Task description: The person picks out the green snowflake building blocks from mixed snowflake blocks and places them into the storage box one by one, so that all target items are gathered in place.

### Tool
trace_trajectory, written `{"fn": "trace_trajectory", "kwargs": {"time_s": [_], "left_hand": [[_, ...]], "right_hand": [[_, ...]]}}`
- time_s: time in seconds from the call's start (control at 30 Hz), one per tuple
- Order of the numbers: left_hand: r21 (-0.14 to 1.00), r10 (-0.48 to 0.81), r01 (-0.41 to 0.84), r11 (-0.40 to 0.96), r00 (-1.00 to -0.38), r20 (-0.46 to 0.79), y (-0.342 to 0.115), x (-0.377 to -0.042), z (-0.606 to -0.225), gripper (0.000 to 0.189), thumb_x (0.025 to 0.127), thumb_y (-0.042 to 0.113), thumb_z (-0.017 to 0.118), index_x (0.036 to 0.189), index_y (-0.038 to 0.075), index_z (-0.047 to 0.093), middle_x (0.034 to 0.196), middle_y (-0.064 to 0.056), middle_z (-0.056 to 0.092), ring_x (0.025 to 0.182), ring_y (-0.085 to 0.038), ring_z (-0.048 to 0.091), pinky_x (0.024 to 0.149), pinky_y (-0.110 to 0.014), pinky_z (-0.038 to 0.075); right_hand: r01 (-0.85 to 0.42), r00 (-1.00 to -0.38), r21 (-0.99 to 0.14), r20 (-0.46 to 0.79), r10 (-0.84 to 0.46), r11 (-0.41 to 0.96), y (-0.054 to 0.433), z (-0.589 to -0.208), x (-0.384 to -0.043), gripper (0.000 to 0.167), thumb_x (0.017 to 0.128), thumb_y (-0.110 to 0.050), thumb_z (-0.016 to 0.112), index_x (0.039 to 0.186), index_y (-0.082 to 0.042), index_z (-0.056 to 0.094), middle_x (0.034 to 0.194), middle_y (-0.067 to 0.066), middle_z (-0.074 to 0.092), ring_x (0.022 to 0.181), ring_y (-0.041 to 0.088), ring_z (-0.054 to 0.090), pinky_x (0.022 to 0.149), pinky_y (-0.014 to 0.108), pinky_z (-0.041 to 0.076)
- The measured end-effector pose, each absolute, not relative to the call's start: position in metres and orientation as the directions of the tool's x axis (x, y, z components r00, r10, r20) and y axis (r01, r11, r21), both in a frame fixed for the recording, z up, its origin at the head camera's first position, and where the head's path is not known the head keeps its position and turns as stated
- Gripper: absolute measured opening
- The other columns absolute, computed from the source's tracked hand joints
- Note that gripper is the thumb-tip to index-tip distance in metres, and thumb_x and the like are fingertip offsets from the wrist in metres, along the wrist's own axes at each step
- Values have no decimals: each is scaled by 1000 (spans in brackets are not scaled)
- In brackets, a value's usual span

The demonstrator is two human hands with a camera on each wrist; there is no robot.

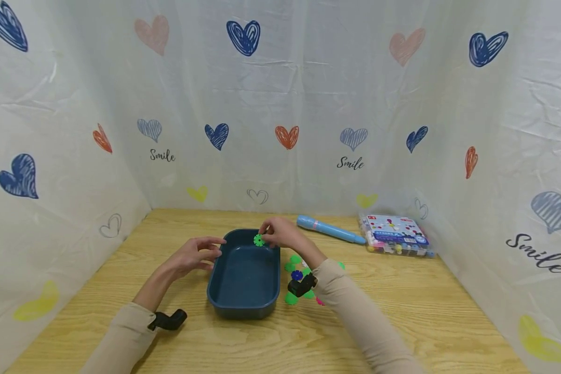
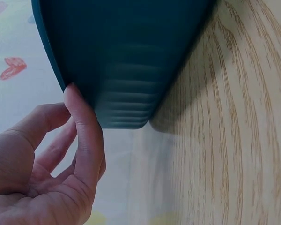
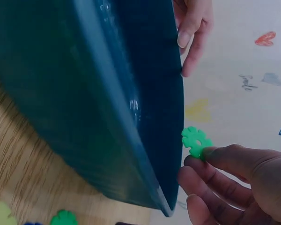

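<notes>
Pinching a green disc (image 1: 259,240) above the blue tub (image 1: 245,275) with the right hand (image 1: 280,232), touching that tub with the loose-fingered left hand (image 1: 191,256), apparently for steadiness.

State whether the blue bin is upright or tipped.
Upright: in the head view, the blue bin stands on the table, open side up.

Left arm (image 1: 126,327) slants in from 7 o'clock, left hand (image 1: 195,255) kinda loose toward 3. Right arm (image 1: 355,306) slants from 5, right hand (image 1: 280,232) pinching toward 9.
</notes>
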State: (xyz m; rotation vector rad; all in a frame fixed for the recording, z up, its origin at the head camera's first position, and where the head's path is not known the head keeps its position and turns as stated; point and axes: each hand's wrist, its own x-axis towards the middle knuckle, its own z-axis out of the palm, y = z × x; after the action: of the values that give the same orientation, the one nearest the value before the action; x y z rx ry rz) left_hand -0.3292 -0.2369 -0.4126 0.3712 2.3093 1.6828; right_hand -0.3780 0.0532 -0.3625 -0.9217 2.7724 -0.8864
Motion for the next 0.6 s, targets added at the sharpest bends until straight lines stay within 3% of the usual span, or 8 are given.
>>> {"fn": "trace_trajectory", "kwargs": {"time_s": [0.33,0.6], "left_hand": [[953,354,38,301,-932,-75,-237,-330,-411,49,98,20,60,142,1,47,114,-14,56,103,-22,61,77,-32,60],[952,359,42,302,-930,-73,-236,-330,-413,51,98,22,62,142,2,47,114,-13,57,101,-22,61,76,-32,59]], "right_hand": [[-482,-814,-622,57,-578,617,32,-365,-382,15,94,-4,63,106,0,70,90,16,73,73,31,72,57,25,56],[-442,-839,-619,29,-543,650,15,-374,-386,13,90,-1,66,101,-1,73,86,14,75,63,19,70,51,21,53]]}}
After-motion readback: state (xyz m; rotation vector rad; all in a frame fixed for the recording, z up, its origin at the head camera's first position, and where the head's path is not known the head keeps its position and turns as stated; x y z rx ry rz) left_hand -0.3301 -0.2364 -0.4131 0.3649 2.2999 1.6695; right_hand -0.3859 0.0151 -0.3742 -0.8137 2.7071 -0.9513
